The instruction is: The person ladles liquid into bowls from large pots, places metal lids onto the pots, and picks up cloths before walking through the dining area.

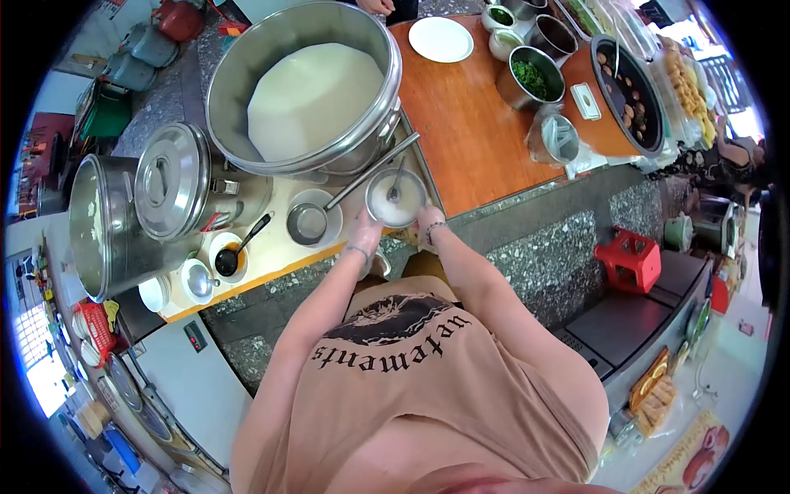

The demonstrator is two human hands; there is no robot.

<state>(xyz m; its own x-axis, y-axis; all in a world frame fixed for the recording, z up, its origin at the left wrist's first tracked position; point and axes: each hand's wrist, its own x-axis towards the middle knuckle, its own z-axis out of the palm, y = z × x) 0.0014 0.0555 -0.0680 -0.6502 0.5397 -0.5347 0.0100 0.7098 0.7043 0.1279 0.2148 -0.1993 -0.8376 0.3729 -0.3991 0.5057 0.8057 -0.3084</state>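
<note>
A round bowl (380, 198) of whitish liquid, with a metal spoon (393, 193) standing in it, is held between my two hands at the counter's edge. My left hand (364, 232) closes on its left side and my right hand (429, 221) on its right side; both look covered by thin clear gloves. Just left of the bowl, a long-handled metal ladle (308, 223) rests over a white dish. Behind the bowl stands a large steel pot (222, 99) with a smooth white mass inside.
Left: a lidded steel pot (171, 177), another tall pot (115, 239), and a bowl with a black ladle (227, 262). Right: a white plate (441, 39), a tin of chopped greens (531, 78), an orange cooker (586, 123), a red stool (632, 262). Another person's hand (376, 6) shows at the top.
</note>
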